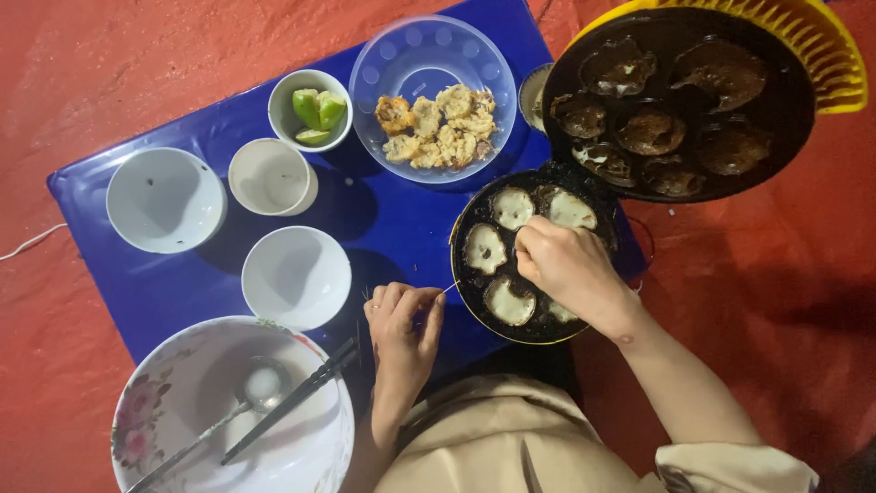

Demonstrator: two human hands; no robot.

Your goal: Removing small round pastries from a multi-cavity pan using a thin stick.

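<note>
A round black cake mould pan holds several pale batter cakes in its wells. Its hinged lid stands open at the upper right, with dark browned residue in its hollows. My right hand hovers over the middle of the pan, fingers pinched together as if on a thin stick that I cannot see clearly. My left hand rests beside the pan's left edge, pinching a thin skewer that points toward the pan.
A blue tray on a red mat carries a clear bowl of fried cakes, a cup of lime wedges and three white bowls. A floral bowl with spoon and chopsticks sits near me. A yellow basket lies behind the lid.
</note>
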